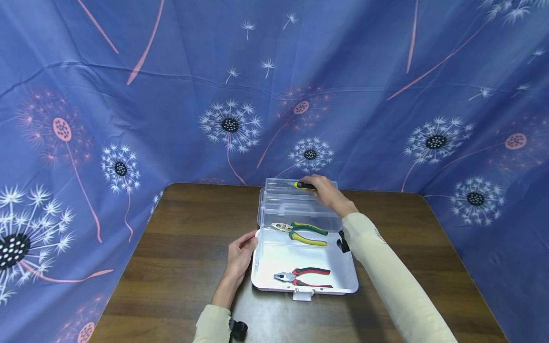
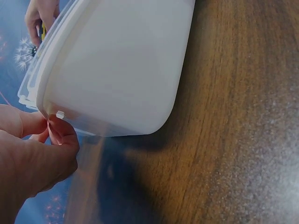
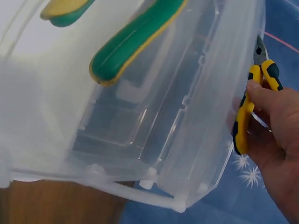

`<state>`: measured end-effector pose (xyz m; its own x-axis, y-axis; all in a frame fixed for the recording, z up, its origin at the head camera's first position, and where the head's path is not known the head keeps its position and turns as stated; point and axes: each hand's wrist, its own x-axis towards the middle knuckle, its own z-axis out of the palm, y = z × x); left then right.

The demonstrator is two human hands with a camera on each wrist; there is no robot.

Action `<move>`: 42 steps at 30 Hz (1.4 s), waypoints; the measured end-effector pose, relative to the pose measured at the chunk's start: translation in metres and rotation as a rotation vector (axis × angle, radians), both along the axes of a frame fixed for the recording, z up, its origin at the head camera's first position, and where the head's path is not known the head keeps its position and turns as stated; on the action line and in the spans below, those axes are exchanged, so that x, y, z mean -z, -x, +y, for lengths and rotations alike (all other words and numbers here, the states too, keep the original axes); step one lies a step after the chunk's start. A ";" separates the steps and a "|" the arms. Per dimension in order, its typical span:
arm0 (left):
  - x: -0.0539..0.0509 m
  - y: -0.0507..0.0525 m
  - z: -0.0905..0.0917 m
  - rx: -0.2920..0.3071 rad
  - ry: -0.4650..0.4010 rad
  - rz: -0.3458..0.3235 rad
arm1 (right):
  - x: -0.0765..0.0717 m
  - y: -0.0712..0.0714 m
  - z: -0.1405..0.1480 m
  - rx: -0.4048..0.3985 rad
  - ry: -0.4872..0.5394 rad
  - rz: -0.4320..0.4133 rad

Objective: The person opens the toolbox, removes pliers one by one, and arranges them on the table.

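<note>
Room: brown wood-grain tabletop (image 1: 184,247) spreads leftward from left hand (image 1: 241,255), far edge near right hand (image 1: 327,193) | left fingers pinch white plastic toolbox (image 1: 279,259) rim | right fingers grasp yellow-and-black pliers (image 1: 305,186) by clear plastic trays (image 1: 274,202) | green-and-yellow pliers (image 1: 310,241) right of left fingers

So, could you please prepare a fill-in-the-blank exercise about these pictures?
The right hand holds pliers with black and ____ handles. The left hand pinches the edge of the box on the person's ____ side. The front pliers in the box have ____ and black handles. The patterned cloth is mainly ____.

Missing words: yellow; left; red; blue.
</note>
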<state>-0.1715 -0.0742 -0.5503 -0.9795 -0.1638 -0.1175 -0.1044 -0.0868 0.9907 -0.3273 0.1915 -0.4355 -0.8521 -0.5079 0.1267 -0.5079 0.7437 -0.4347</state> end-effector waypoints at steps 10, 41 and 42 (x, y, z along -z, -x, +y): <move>0.002 0.001 0.001 0.004 0.021 -0.005 | -0.010 -0.011 0.032 0.171 0.424 -0.420; 0.001 -0.001 -0.002 0.018 0.025 -0.019 | 0.065 -0.099 0.164 0.308 1.287 -0.837; 0.001 -0.001 -0.003 0.016 0.022 -0.019 | 0.069 -0.102 0.167 0.340 1.269 -0.832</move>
